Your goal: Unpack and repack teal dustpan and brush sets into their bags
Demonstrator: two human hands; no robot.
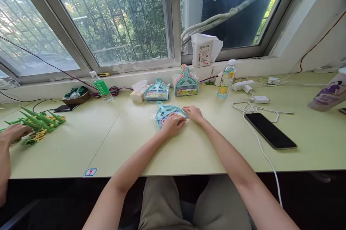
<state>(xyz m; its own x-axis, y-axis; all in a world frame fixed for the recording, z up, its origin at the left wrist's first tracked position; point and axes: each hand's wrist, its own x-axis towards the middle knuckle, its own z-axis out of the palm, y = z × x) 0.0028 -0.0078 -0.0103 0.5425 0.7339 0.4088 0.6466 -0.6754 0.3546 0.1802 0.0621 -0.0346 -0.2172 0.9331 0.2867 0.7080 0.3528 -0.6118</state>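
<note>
A teal mini dustpan and brush set [162, 114] in clear plastic wrap lies tilted on the table in front of me. My left hand [174, 125] lies over its lower right part, with fingers curled onto the wrap. At its right end, my right hand [193, 113] has bent fingers on the edge of the wrap. The fingertips of both hands are partly hidden. Behind it stand two similar wrapped items, a teal dustpan set [157, 91] and a dustpan stack [186, 84] with pink and yellow edges.
Another person's hand [16, 132] touches green spiky toys [40, 122] at far left. Tissues [138, 91], a green-labelled bottle [101, 86] and a clear bottle [226, 79] stand near the window. A black phone [270, 130], white cables and a purple-printed cup [329, 91] lie right.
</note>
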